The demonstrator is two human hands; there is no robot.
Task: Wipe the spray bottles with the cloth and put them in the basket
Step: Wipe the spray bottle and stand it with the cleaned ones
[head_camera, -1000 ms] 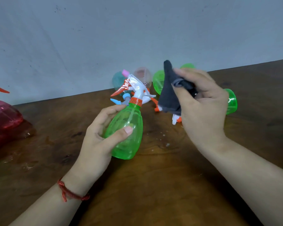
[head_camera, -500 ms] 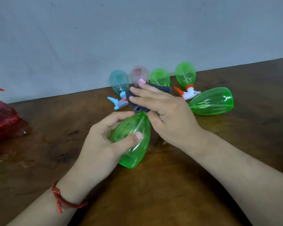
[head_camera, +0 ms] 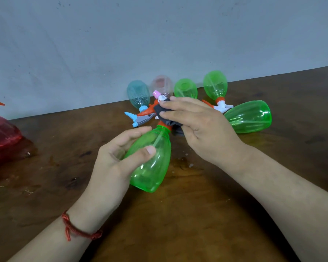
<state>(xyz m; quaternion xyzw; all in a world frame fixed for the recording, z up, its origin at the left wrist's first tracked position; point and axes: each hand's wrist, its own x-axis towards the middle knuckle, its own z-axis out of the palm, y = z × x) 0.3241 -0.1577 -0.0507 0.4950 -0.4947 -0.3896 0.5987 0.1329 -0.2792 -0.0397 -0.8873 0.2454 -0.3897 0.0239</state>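
Six spray bottles show on the brown wooden table (head_camera: pixel 178 220), and one of them, a green spray bottle (head_camera: pixel 153 167), is lifted at the centre with its base toward 6 o'clock and its orange collar toward 12. The left hand (head_camera: pixel 114 161) grips its body from 9 o'clock, fingers curled behind and the thumb pressed across the front. From 3 o'clock the right hand (head_camera: pixel 204 129) pinches a dark cloth (head_camera: pixel 164 111) round the spray head, hiding most of it; only an orange trigger (head_camera: pixel 147 112) sticks out toward 9 o'clock. Behind, against the grey wall (head_camera: pixel 159 44), the five others lie fanned from 11 to 2 o'clock with necks pointing inward: a teal bottle (head_camera: pixel 137 93) at 11, a pinkish clear bottle (head_camera: pixel 162 84) and a green one (head_camera: pixel 186 88) near 12, whose necks the right hand's fingers cover, another green bottle (head_camera: pixel 215 85) at 1 with its white and orange head in view, and a large green bottle (head_camera: pixel 251 117) on its side at 2, just beside the right hand's knuckles. At 9 o'clock, well apart at the frame's edge, sits a red translucent shape (head_camera: pixel 2 138); what it is I cannot tell. A red cord bracelet (head_camera: pixel 74 228) circles the left wrist.
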